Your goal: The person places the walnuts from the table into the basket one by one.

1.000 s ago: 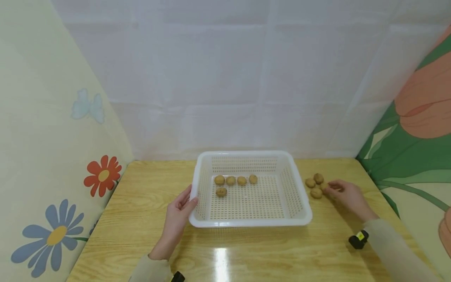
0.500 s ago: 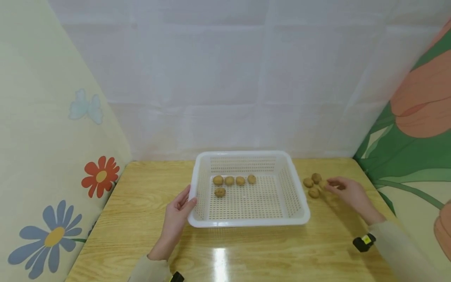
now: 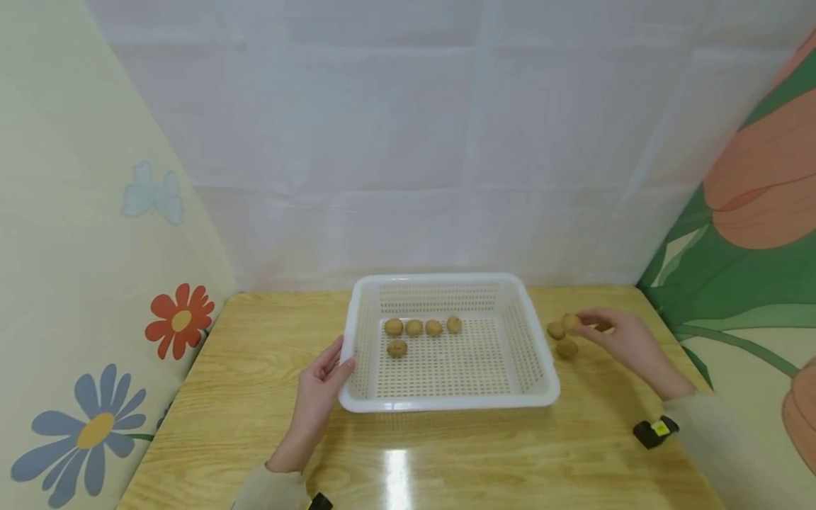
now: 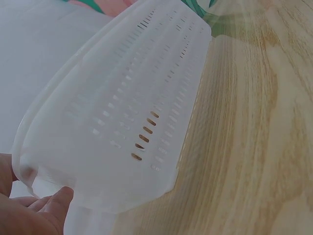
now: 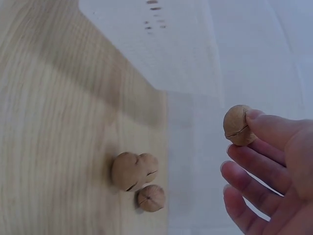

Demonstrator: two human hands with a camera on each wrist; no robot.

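Note:
My right hand (image 3: 627, 343) pinches a walnut (image 5: 238, 125) between thumb and fingertips, raised off the table to the right of the basket. Below it, three more walnuts lie close together on the wood; the right wrist view shows a large walnut (image 5: 128, 171) and a smaller cracked walnut (image 5: 151, 198) among them. A white perforated plastic basket (image 3: 449, 404) stands in the middle, with several walnuts inside: a row along the back and a single walnut (image 3: 397, 348) in front of the row's left end. On the basket's left rim, my left hand (image 3: 319, 386) keeps a grip, thumb over the edge.
The wood-grain table (image 3: 255, 354) ends at a white cloth backdrop (image 3: 421, 142). A flower-printed panel (image 3: 95, 283) rises on the left, another printed panel (image 3: 758, 283) on the right. Black wrist cameras sit on both wrists.
My right hand has lifted a walnut from the right of the group and carried it left, above the others. The left hand and basket stay put; the head view shifts slightly.

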